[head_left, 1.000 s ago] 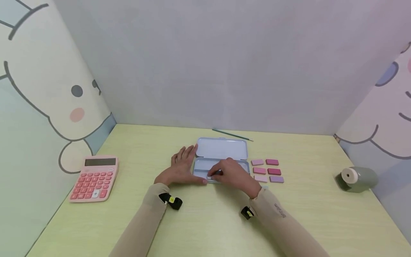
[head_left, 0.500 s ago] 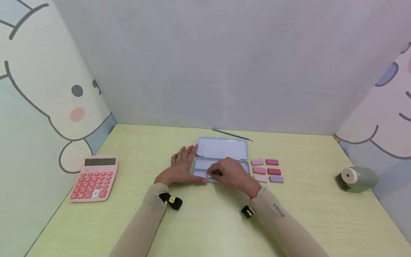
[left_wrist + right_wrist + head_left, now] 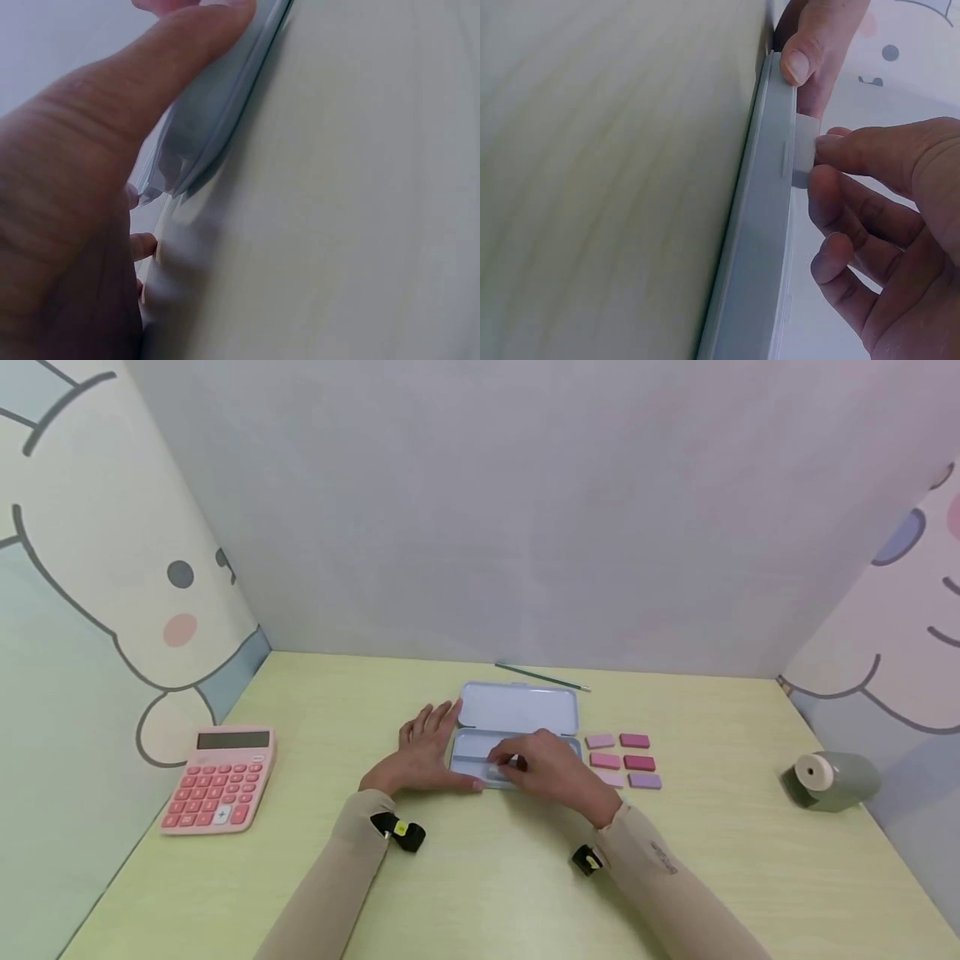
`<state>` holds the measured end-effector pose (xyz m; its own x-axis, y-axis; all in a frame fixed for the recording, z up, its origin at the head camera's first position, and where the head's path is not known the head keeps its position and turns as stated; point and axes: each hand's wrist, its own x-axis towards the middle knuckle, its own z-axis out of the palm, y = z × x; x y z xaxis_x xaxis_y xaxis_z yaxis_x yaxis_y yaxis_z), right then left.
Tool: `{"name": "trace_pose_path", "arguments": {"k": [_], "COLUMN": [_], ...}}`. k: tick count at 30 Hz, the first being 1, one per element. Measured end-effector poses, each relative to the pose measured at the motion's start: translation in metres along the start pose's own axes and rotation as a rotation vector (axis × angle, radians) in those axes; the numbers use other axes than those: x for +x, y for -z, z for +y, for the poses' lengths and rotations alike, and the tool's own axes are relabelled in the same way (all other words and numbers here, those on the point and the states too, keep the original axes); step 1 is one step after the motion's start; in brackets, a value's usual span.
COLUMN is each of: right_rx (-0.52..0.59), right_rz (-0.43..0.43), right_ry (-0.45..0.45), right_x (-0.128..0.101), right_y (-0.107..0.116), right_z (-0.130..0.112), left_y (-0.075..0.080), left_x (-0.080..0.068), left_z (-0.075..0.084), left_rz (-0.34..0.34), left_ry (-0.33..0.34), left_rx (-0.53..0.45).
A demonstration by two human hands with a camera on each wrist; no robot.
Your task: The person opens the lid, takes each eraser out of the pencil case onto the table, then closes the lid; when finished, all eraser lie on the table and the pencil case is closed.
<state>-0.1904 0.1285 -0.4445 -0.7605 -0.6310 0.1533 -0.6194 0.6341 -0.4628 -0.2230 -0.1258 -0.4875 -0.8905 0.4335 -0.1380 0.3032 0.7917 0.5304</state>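
A light-blue hinged pencil case [image 3: 468, 766] lies with its lid [image 3: 517, 706] raised back on the table. My left hand [image 3: 423, 760] spreads along its left side, fingers fairly straight, thumb on the front rim. Above the front part of the case, my right hand [image 3: 551, 768] pinches a small pale rectangular block [image 3: 804, 150] between thumb and fingers. In the right wrist view this block sticks up past the case's front wall; its lower end is hidden there. The left wrist view has the left thumb [image 3: 180, 52] laid over the case edge.
Several small pink and purple blocks [image 3: 639, 762] lie in two columns right of the case. A green pencil [image 3: 543, 676] rests behind the lid. A pink calculator [image 3: 221, 781] is at the left, a grey-green pencil sharpener [image 3: 836, 781] at the right.
My right hand has shifted slightly to the right with the pale block in its fingers. The left hand holds its place at the case.
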Motion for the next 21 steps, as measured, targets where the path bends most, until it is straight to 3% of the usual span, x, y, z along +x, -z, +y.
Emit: {"name": "trace_pose_path", "arguments": {"k": [21], "right_rx": [0.054], "right_rz": [0.131], "right_ry": [-0.047], "right_x": [-0.068], "right_y": [0.037], "right_z": [0.023], "left_y": [-0.001], "left_x": [-0.001], "left_z": [-0.001], "left_rz": [-0.002], "left_ry": [-0.005], "left_rx": [-0.022]}}
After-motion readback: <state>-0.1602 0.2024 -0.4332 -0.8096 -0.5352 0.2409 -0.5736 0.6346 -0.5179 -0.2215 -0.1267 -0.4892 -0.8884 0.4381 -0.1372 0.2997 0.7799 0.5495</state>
